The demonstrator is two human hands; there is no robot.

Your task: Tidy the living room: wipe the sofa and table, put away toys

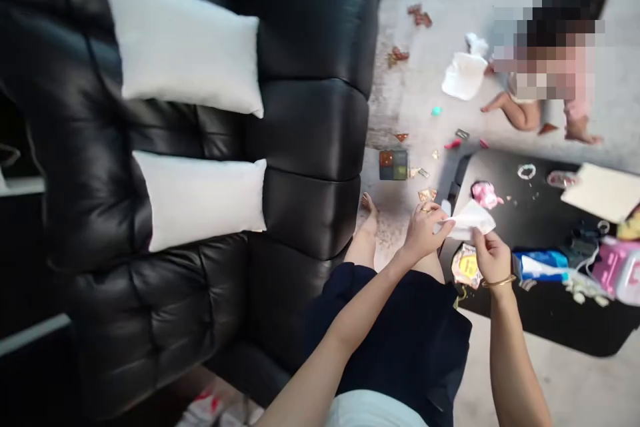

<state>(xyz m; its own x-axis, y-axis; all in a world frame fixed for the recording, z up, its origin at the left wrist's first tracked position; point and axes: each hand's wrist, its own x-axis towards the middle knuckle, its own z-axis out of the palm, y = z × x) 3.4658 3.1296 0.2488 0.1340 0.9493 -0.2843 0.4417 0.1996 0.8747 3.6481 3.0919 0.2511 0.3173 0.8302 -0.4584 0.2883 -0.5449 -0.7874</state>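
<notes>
A white tissue (470,219) is stretched between my two hands, over the near left edge of the black table. My left hand (424,225) pinches its left end, with a ring on one finger. The lower right corner is gripped by my right hand (493,255), which has a gold bangle at the wrist. Just left of my right hand lies a yellow and orange snack packet (466,265). To its right is a blue tissue pack (543,267) with white tissue showing at the opening. A crumpled pink item (486,194) sits beyond the tissue.
The black table (545,327) also bears a pink and white case (620,270), cream sheet (607,190) and beaded bracelet (526,171). A black leather sofa (305,127) with white cushions (207,203) stands left. Toy pieces and a square palette (393,165) litter the floor; another person (550,60) crouches there.
</notes>
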